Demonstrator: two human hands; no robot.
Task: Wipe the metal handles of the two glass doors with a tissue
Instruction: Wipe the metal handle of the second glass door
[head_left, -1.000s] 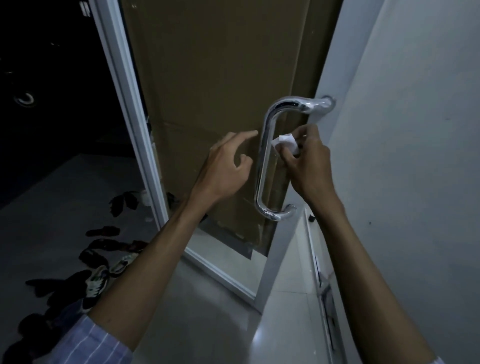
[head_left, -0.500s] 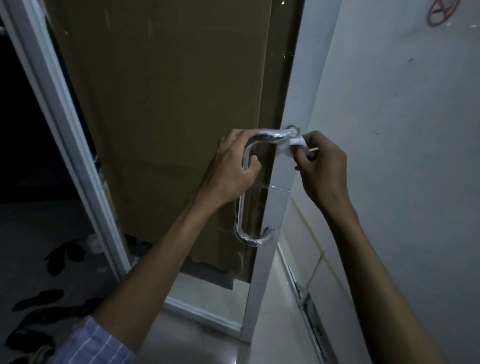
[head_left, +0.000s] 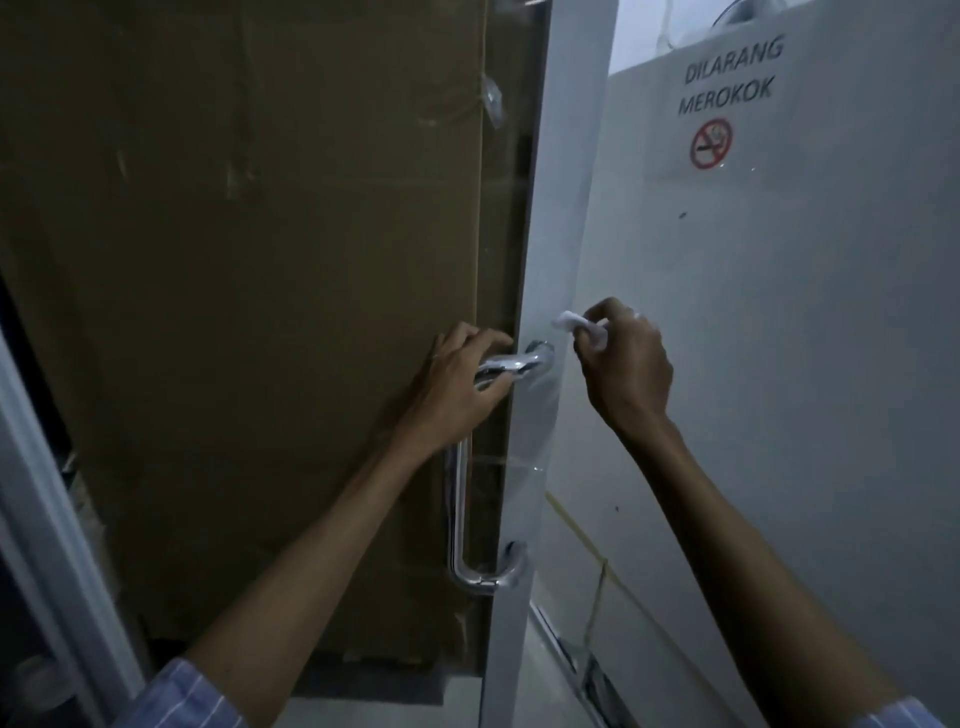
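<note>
A chrome D-shaped metal handle (head_left: 459, 514) is mounted on the white stile of a glass door (head_left: 540, 249) backed with brown cardboard. My left hand (head_left: 457, 384) grips the handle's upper bend, fingers curled round the bar. My right hand (head_left: 626, 364) pinches a small white tissue (head_left: 571, 321) just above and to the right of the handle's top mount, close to the door frame. The tissue is apart from the metal. Only one door handle is in view.
A pale wall or panel (head_left: 779, 364) on the right carries a no-smoking sign (head_left: 711, 144). A white door frame (head_left: 47, 519) runs down the left edge. A floor track (head_left: 582, 670) lies at the bottom of the right panel.
The view has risen and moved closer. My left hand went from hovering to gripping the handle's top bend. My right hand carried the tissue from the bar up past the top mount.
</note>
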